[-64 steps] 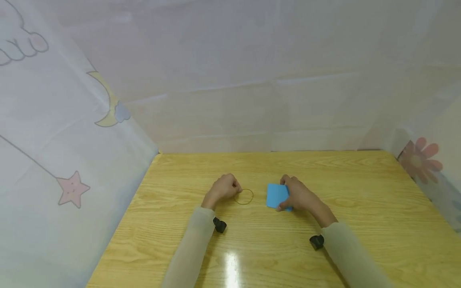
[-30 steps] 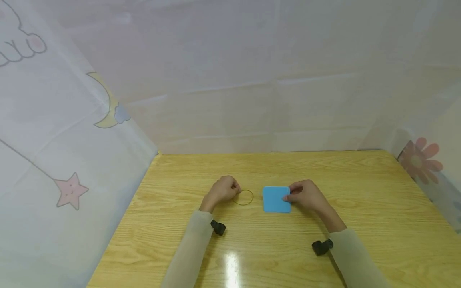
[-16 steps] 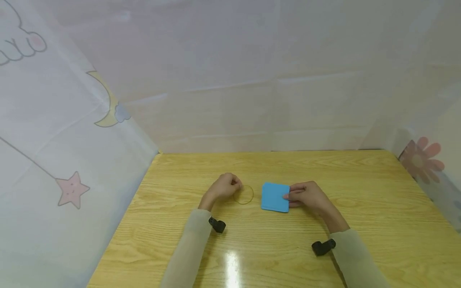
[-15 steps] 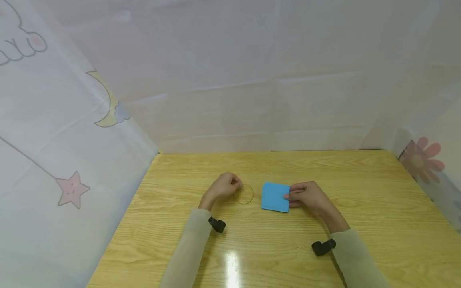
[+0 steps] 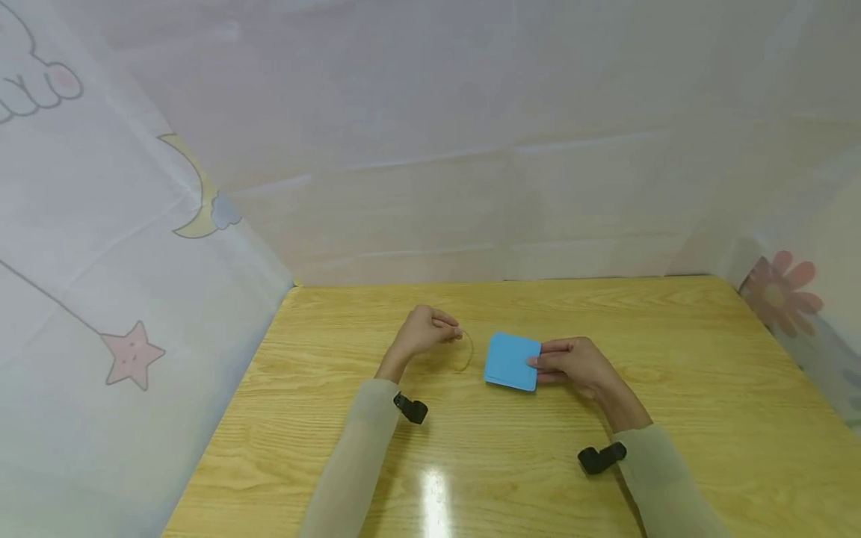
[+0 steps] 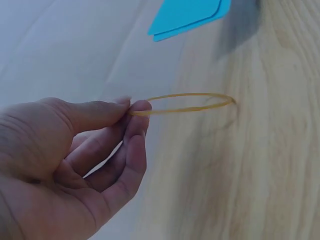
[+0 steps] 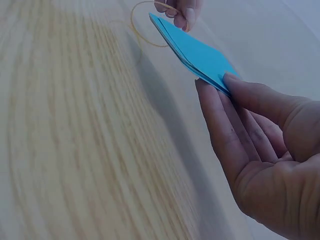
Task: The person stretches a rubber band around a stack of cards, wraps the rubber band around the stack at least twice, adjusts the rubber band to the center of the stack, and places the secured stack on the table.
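Note:
A thin yellow-brown rubber band point(image 6: 200, 107) forms a wide loop, pinched at one side between thumb and index finger of my left hand point(image 5: 425, 331). In the left wrist view its far end hangs close to the wood. To the right, a small stack of square blue cards point(image 5: 513, 362) with rounded corners is held at its right edge by my right hand point(image 5: 575, 365). The thumb lies on top and the fingers are underneath. In the right wrist view the cards point(image 7: 200, 55) are tilted and raised off the table, their layers slightly fanned. Band and cards stand apart.
A wood-grain table point(image 5: 525, 471) spreads beneath both hands. Behind it hangs a pale cloth point(image 5: 430, 187), with a printed cloth point(image 5: 74, 418) on the left. A black wrist camera point(image 5: 410, 409) sits on the left sleeve, another camera point(image 5: 601, 458) on the right.
The right hand has drawn the cards together, gripped their right edge and lifted them. The left hand has risen and moved slightly right, raising the rubber band from the table.

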Available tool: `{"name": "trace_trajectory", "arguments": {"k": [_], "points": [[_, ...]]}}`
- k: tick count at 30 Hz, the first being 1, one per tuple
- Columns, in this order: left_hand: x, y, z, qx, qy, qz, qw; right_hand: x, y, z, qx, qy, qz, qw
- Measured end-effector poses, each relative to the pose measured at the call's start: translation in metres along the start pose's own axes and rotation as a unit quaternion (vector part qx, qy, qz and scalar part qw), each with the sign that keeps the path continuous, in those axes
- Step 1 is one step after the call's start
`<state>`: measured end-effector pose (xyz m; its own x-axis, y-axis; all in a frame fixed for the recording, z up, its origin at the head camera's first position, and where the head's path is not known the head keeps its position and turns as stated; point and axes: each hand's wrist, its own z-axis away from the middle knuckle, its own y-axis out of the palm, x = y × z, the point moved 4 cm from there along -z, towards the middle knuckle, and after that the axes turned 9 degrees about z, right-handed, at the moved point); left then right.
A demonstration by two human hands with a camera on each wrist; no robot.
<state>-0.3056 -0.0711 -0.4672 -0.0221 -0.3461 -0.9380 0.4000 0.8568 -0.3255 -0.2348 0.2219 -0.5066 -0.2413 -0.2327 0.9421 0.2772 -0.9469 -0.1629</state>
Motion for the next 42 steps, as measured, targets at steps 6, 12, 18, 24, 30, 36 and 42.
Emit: {"name": "trace_trajectory", "arguments": {"k": [6, 12, 18, 24, 30, 36, 42], "points": [[-0.008, 0.001, -0.001, -0.005, -0.021, 0.004, 0.9998, 0.0, 0.0, 0.001, 0.003, 0.008, -0.022, 0.9997], [-0.013, 0.003, -0.005, -0.016, -0.011, 0.002, 0.9998, -0.001, -0.002, 0.002, 0.004, 0.004, -0.038, 0.9993], [-0.014, 0.004, -0.007, -0.021, -0.008, 0.004, 0.9997, -0.005, -0.002, 0.001, -0.001, 0.005, -0.07, 0.9975], [-0.014, 0.004, -0.008, -0.025, 0.0, 0.004, 0.9997, -0.005, 0.003, 0.001, 0.006, 0.001, -0.081, 0.9967], [-0.016, 0.004, -0.008, -0.021, 0.007, 0.012, 0.9997, -0.005, 0.011, -0.001, 0.009, -0.005, -0.065, 0.9979], [-0.022, 0.007, -0.005, -0.016, 0.022, 0.013, 0.9995, -0.005, 0.022, -0.005, 0.007, 0.005, -0.068, 0.9977], [-0.027, 0.011, -0.001, -0.001, 0.039, 0.018, 0.9991, -0.004, 0.033, -0.008, 0.005, 0.015, -0.073, 0.9972]]}}
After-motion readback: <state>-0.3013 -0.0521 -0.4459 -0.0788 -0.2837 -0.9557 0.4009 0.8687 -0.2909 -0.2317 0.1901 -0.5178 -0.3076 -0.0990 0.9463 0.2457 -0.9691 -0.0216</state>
